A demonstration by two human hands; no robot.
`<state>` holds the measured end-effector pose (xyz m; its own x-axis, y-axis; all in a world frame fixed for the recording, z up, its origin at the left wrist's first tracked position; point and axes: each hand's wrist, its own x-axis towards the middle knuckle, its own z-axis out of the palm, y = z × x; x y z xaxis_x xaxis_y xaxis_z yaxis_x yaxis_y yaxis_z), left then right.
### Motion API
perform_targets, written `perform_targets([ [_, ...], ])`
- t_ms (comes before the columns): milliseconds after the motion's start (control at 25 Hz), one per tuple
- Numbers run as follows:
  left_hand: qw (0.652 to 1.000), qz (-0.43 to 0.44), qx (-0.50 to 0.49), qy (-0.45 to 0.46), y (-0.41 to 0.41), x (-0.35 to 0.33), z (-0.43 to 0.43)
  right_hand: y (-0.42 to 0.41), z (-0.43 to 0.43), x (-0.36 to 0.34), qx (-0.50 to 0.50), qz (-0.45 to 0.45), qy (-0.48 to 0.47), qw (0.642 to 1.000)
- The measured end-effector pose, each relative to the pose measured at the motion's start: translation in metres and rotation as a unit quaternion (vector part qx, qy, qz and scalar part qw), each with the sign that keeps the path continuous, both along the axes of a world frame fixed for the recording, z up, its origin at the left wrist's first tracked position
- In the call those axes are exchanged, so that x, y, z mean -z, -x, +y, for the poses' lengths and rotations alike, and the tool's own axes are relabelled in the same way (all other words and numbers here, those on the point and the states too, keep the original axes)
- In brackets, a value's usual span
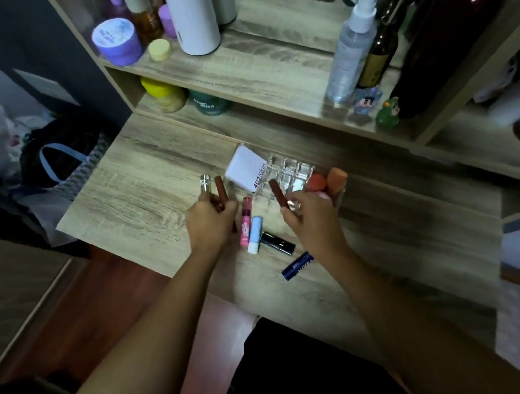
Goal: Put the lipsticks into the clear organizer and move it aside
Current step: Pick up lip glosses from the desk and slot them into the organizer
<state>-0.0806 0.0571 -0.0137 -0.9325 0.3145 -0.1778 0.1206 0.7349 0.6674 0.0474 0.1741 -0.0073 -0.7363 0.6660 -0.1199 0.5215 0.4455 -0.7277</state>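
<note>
White thermos point(190, 9), purple jar point(116, 42), spray bottle point(350, 44) on shelf point(263, 58).

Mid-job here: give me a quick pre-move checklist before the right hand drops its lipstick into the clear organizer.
1. Right hand has a grip on the brown lipstick: ok.
2. Clear organizer slots free: appear empty, ok.
3. Brown lipstick lined up over a slot: cannot tell, it is tilted.
4. Left hand grip on silver tube and second brown lipstick: ok.
5. Lipsticks all stowed: not ok; pink tube, light blue stick, black tube, navy tube lie on the table.
</note>
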Motion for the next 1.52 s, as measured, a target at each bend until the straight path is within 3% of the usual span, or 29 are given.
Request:
perform_targets([
  [120,0.993,-0.011,-0.002,-0.116,0.002,-0.019,0.012,0.003,0.023,-0.015,0.036,0.071,0.093,0.992],
  [320,0.981,-0.021,0.055,-0.185,0.009,-0.041,0.049,0.019,0.067,-0.037,-0.002,0.065,0.065,0.996],
  [800,0.973,-0.015,0.228,-0.026,0.032,-0.036,0.093,0.051,0.078,-0.021,-0.048,-0.058,-0.038,0.996],
  [1080,0.959,0.021,0.281,0.045,0.037,-0.025,0.097,0.05,0.074,-0.01,-0.055,-0.1,-0.044,0.992],
  [1520,0.953,0.038,0.295,0.058,0.039,-0.024,0.098,0.049,0.074,-0.009,-0.074,-0.115,-0.071,0.988],
])
